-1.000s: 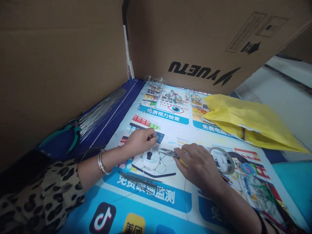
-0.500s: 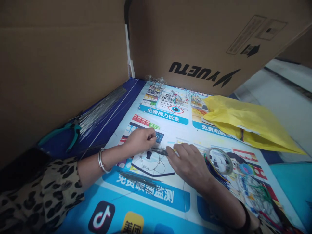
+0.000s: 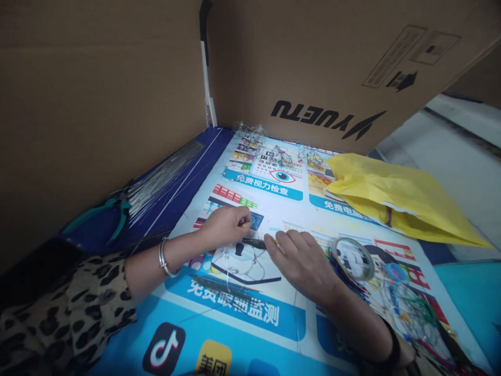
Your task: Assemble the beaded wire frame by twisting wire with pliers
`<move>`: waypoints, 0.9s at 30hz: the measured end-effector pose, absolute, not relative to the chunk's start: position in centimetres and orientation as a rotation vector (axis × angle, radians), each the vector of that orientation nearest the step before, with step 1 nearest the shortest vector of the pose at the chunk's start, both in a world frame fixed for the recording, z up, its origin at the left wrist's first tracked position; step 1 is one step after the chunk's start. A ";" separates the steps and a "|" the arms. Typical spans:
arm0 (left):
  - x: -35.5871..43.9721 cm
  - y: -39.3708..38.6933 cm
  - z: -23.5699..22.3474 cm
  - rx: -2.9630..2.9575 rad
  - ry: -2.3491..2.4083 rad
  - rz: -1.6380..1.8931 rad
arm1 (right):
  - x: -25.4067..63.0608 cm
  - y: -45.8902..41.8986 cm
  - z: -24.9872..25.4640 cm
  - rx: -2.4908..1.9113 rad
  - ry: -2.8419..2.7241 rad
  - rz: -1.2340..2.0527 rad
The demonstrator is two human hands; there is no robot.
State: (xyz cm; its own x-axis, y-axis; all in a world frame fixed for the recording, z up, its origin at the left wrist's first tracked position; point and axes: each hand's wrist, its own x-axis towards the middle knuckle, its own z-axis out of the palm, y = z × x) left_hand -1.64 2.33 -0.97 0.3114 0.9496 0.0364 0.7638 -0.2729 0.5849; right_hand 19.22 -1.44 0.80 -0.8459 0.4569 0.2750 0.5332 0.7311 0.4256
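Silvery wire strung w/ small round beads, i.e. a beaded wire loop [image 3: 235,271], lies mid-surface, just below the two hands & well in from the far edge of the poster-topped surface [image 3: 129,339]. L hand [image 3: 233,225]: fingers curled closed at the loop's upper end, prob. pinching wire, tho the strand's too fine to be sure. R hand [image 3: 299,256]: wrapped tight round dark-nosed pliers [image 3: 255,243], tips right by the L fingers; can't tell if the nose has wire in it. Progress, as a guess: beads are on & the ring shape's there, so this pc looks well along; long thin ends trail free, so joining/trimming looks undone. Tangled wire pcs [image 3: 282,156] along the far edge may be done ones, count unclear. Plenty of stock left: a straight wire sheaf [image 3: 164,177] by the L edge, beyond teal-handled pliers [image 3: 124,214], plus a darker wire bundle [image 3: 223,285] nearer the near edge. Toward the R edge: tape roll [image 3: 370,266] & mixed coloured wire heap [image 3: 415,308], seemingly untouched; yellow bag [image 3: 399,188] sits at the far R corner.
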 end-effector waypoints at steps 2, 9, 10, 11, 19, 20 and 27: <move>-1.7 2.3 -0.9 2.135 1.501 0.520 | 19.2 -1.5 0.9 -0.804 -2.794 -0.755; -1.8 2.4 -0.6 2.183 1.448 0.488 | 19.2 -1.4 0.7 -0.808 -2.803 -0.723; -1.8 2.5 -0.6 2.185 1.442 0.482 | 19.2 -1.4 0.6 -0.807 -2.801 -0.717; -1.8 2.5 -0.5 2.185 1.436 0.477 | 19.3 -1.4 0.6 -0.811 -2.800 -0.711; -1.8 2.6 -0.3 2.197 1.416 0.457 | 19.4 -1.5 0.4 -0.834 -2.824 -0.730; -1.8 2.6 -0.2 2.198 1.415 0.457 | 19.4 -1.5 0.4 -0.835 -2.828 -0.728; -1.8 2.6 -0.2 2.197 1.417 0.460 | 19.4 -1.4 -0.2 -0.925 -2.850 -0.660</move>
